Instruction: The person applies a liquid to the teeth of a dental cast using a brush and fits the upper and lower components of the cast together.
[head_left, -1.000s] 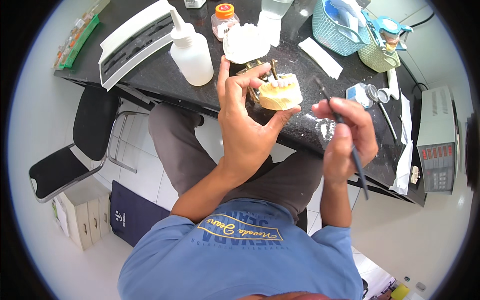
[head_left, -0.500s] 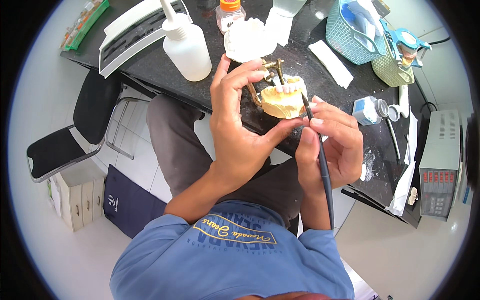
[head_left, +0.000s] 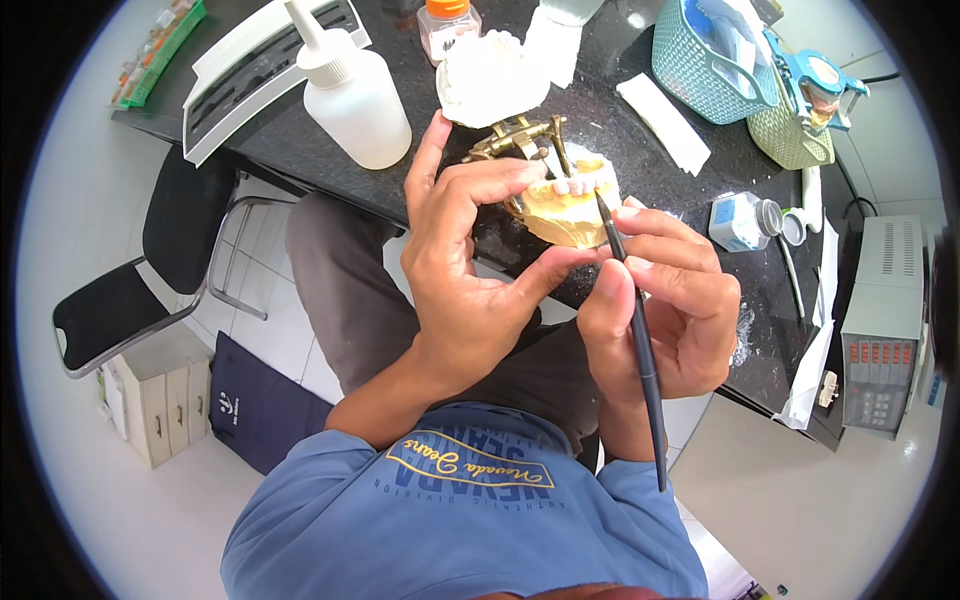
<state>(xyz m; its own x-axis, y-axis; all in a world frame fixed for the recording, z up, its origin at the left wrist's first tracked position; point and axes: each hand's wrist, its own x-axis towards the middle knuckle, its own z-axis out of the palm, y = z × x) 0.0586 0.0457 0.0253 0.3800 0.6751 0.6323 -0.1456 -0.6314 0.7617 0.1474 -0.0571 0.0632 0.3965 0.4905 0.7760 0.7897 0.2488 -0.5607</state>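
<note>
My left hand [head_left: 470, 265] grips a dental articulator [head_left: 520, 138] of brassy metal. It carries a yellow plaster lower model [head_left: 562, 217] with a row of pale teeth [head_left: 580, 186] along its top. A white plaster upper model [head_left: 492, 80] is tilted back on the far side of the hinge. My right hand [head_left: 665, 310] is closed round a slim black brush [head_left: 645, 350], held like a pen. The brush's tip touches or nearly touches the front teeth; I cannot tell which. My right fingertips rest close to the model's right edge.
On the black table stand a white squeeze bottle [head_left: 357, 108], an orange-capped jar [head_left: 446, 30], a folded white tissue [head_left: 663, 123], blue and green baskets [head_left: 705, 75], and a small open jar [head_left: 742, 222]. A grey control unit [head_left: 882, 325] is at right, a black chair [head_left: 190, 220] at left.
The left hand has shifted slightly left and the articulator is turned a little, showing more of its brass frame. The brush tip has moved left along the teeth.
</note>
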